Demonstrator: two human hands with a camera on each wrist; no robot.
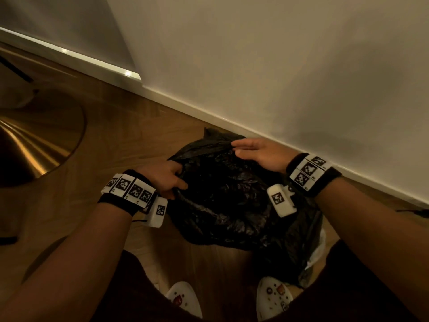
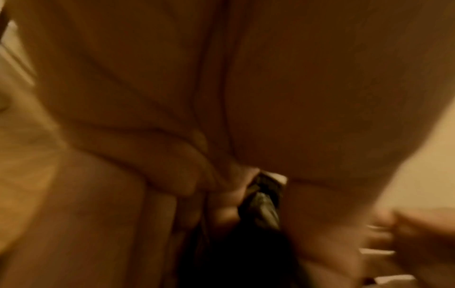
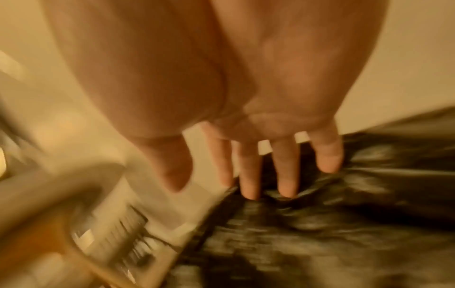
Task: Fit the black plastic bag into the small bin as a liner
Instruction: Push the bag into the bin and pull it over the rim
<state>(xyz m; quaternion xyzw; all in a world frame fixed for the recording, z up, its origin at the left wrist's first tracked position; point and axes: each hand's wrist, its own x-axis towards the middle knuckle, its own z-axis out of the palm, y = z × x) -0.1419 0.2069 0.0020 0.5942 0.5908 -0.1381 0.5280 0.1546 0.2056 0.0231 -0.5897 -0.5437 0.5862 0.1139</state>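
Note:
A crumpled black plastic bag (image 1: 227,194) is spread on the wooden floor in front of me and hides whatever lies under it; I see no bin. My left hand (image 1: 173,178) grips the bag's left edge with curled fingers. In the left wrist view a bunch of the black bag (image 2: 263,206) runs out of that fist. My right hand (image 1: 243,151) reaches over the bag's far edge with straight, spread fingers. In the right wrist view its fingertips (image 3: 285,187) touch the black bag (image 3: 332,233), which is blurred.
A white wall with a skirting board (image 1: 232,117) runs close behind the bag. A round brass-coloured base (image 1: 39,140) stands on the floor at the left. My feet in white clogs (image 1: 183,298) are just below the bag. A bit of clear plastic (image 1: 318,249) sticks out at the bag's right.

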